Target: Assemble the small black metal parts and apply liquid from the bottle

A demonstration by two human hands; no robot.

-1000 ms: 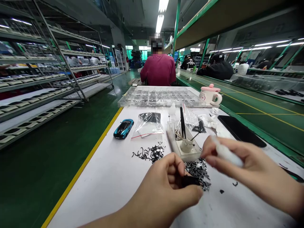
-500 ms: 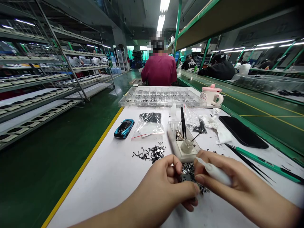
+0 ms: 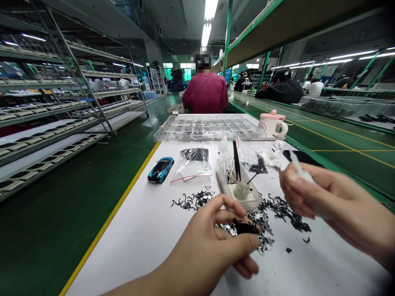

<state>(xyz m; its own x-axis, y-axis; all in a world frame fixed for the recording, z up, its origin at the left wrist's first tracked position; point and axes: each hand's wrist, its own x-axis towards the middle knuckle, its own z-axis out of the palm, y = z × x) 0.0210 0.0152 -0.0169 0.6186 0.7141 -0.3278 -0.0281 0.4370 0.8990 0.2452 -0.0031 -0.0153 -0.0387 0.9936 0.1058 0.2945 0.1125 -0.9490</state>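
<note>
My left hand (image 3: 212, 242) holds a small black plastic part (image 3: 246, 227) between thumb and fingers, above a pile of small black and silvery pieces (image 3: 262, 222). My right hand (image 3: 314, 189) is closed round a white squeeze bottle (image 3: 304, 174) with a tapered nozzle tilted up and to the left; it is away from the left hand, at the right. Below it lie curved black pieces (image 3: 286, 211). Beyond my left hand stands a clear holder (image 3: 253, 201) with a small glass jar (image 3: 241, 190) and black tweezers (image 3: 236, 160). More black pieces (image 3: 191, 200) lie left of it.
A blue toy car (image 3: 161, 169) and a clear zip bag (image 3: 193, 164) lie at the left. A compartmented clear tray (image 3: 197, 137) and a pink-lidded mug (image 3: 273, 124) stand at the table's far end. A person in maroon (image 3: 205, 92) sits beyond. Racks (image 3: 70, 82) line the left.
My right hand has moved right and up with the squeeze bottle, away from the black part. My left hand keeps the part, now tilted differently. The small pieces are more exposed.
</note>
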